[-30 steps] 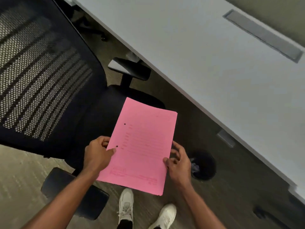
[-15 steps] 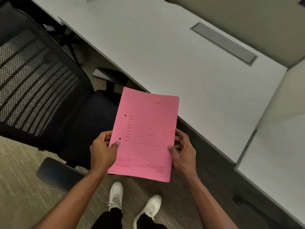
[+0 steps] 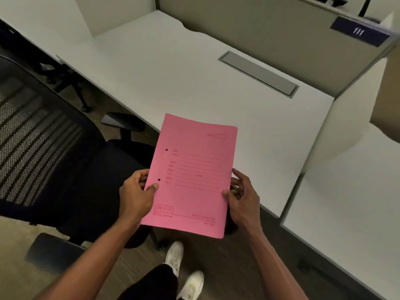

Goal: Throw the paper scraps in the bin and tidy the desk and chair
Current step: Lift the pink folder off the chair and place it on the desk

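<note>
A pink file folder (image 3: 192, 169) with printed lines and two punched holes is held flat in front of me, partly over the front edge of the white desk (image 3: 173, 72). My left hand (image 3: 136, 193) grips its left edge, thumb on top. My right hand (image 3: 242, 198) grips its right edge, thumb on the cover and fingers spread beneath. The black mesh-backed office chair (image 3: 43, 144) stands to the left, its seat under the folder's left side. No bin or paper scraps show in this view.
A grey cable cover (image 3: 257, 73) is set into the desk's back right. Beige partition panels (image 3: 259, 27) surround the desk, one carrying a blue sign (image 3: 359, 32). A second white desk (image 3: 346, 191) lies to the right. My white shoes (image 3: 184, 269) stand on the dark floor.
The view has lifted from the floor toward the desk; the folder now reaches over the desk's edge. The black bin seen under the desk has dropped out of sight. Both hands keep their grip.
</note>
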The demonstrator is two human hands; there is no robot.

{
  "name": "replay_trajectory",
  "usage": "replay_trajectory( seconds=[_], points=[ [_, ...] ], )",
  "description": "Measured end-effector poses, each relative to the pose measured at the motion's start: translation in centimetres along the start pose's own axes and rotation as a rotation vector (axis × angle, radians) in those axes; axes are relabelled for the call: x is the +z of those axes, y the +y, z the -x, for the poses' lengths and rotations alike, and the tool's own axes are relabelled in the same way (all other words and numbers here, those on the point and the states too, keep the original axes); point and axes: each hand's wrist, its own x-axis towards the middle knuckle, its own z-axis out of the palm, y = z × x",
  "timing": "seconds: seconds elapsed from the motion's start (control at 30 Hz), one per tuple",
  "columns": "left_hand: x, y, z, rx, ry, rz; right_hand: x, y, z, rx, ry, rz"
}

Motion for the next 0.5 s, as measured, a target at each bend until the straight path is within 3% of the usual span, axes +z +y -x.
replay_trajectory(
  seconds=[0.5],
  points=[
    [1.2,4.4,-9.5,0.062,-0.096,-0.038,0.4,-3.5,-8.1,-0.027,0.108,0.039]
  ],
)
